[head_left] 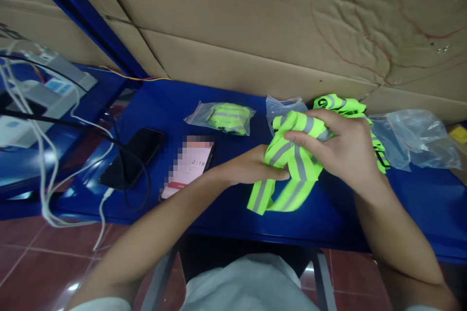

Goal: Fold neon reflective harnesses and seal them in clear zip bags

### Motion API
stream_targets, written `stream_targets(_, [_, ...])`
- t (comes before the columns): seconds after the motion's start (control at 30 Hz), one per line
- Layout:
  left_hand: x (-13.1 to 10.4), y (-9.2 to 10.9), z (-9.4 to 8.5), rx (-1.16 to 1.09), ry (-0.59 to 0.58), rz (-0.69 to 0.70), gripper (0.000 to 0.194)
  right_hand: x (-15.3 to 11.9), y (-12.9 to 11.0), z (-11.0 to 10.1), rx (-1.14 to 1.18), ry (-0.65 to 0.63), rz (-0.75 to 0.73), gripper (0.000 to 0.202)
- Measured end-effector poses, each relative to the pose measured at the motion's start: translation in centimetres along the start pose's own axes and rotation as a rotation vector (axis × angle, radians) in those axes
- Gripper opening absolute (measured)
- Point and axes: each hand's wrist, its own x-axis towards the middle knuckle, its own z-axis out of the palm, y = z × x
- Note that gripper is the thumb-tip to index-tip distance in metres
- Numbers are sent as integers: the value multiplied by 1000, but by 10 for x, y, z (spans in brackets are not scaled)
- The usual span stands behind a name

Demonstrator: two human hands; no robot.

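Note:
A neon yellow-green strap with grey reflective stripes (301, 163) is bunched between my hands above the blue table (226, 216). My left hand (257, 165) grips its left side, the thumb across the fabric. My right hand (339, 143) is closed on the upper folds, thumb on top. Loose loops hang down below my hands. Behind my right hand lies more neon strap material (341, 104), with a black buckle at its right end. A clear bag holding a folded neon strap (229, 117) lies to the left, beyond my left hand.
A lit phone (189, 167) and a dark phone (133, 158) lie at the left. White cables (49, 194) and power strips (67, 75) are further left. Clear plastic bags (425, 138) lie at the right. Cardboard (233, 29) stands along the back edge.

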Motion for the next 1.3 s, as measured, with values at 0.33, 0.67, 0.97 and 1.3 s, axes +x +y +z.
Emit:
stream_targets(0.33, [4, 7, 15, -219, 240, 102, 67, -11, 5, 10, -274, 86, -267, 49])
stream_targets(0.67, [6, -6, 42, -426, 209, 11, 49, -9, -4, 20, -38, 93, -156, 44])
stream_targets(0.97, [8, -5, 17, 53, 257, 164, 37, -2, -9, 2, 139, 34, 65, 39])
stream_targets(1.3, [2, 0, 9, 106, 187, 164, 54, 12, 16, 26, 662, -228, 434, 43])
